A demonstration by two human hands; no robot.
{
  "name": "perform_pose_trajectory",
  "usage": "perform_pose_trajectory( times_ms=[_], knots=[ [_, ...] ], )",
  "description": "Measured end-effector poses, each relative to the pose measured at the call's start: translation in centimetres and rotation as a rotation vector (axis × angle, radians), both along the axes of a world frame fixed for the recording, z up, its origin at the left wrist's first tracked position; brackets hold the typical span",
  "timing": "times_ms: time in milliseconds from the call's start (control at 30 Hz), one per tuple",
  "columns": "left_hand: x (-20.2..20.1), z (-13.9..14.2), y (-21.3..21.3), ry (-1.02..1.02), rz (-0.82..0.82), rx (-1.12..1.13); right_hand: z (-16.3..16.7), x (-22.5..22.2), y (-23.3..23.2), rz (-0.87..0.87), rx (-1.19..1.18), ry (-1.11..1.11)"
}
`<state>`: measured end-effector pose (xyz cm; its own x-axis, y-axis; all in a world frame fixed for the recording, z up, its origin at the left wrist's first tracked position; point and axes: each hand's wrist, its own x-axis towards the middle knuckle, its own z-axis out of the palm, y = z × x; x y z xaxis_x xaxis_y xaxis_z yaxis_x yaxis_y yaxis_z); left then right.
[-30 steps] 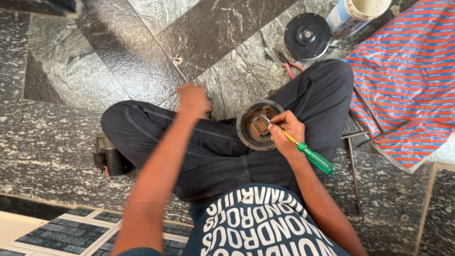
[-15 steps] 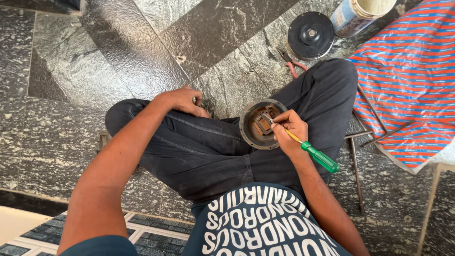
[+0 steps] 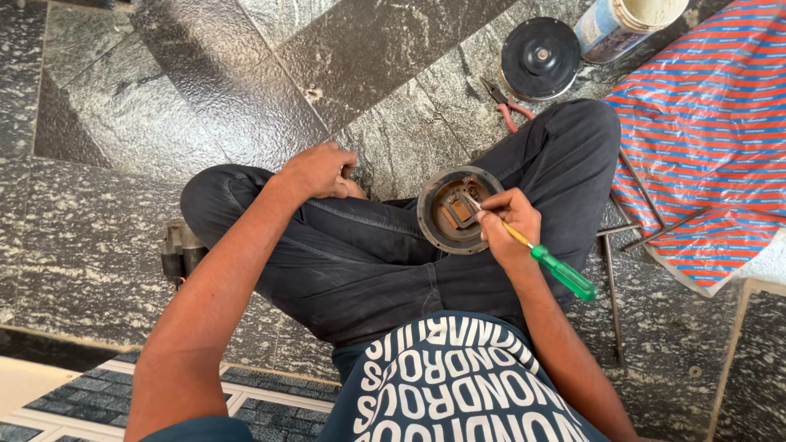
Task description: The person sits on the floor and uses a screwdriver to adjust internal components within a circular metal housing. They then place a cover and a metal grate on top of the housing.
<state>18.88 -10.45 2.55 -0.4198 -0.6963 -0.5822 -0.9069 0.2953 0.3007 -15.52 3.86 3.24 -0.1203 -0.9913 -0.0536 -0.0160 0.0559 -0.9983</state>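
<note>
I sit cross-legged on a stone floor. A round dark metal housing (image 3: 435,214) with rusty brown parts inside rests on my lap. My right hand (image 3: 509,225) grips a green-handled screwdriver (image 3: 562,272), its tip reaching into the housing. My left hand (image 3: 319,170) lies over my left knee with fingers curled toward the floor; whether it holds anything is hidden.
A black round cover disc (image 3: 540,57) lies on the floor ahead, with red-handled pliers (image 3: 508,108) beside it and a cylindrical can (image 3: 614,29) behind. A red and blue striped sheet (image 3: 704,155) covers the right side. A small grey metal part (image 3: 176,250) sits by my left leg.
My left hand has drawn back a little over my knee and its fingers have curled down. My right hand keeps the screwdriver in the housing.
</note>
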Motion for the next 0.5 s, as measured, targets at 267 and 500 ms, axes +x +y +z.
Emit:
perform_pose_trajectory(
  times_ms=[267, 500],
  knots=[
    [-0.5, 0.7, 0.2, -0.005, -0.034, -0.028, 2.2, -0.4, 2.0, 0.095, -0.255, 0.511],
    [0.5, -2.4, -1.1, 0.001, 0.161, 0.139, 2.1, -0.1, 1.4, 0.145, -0.046, 0.478]
  ],
)
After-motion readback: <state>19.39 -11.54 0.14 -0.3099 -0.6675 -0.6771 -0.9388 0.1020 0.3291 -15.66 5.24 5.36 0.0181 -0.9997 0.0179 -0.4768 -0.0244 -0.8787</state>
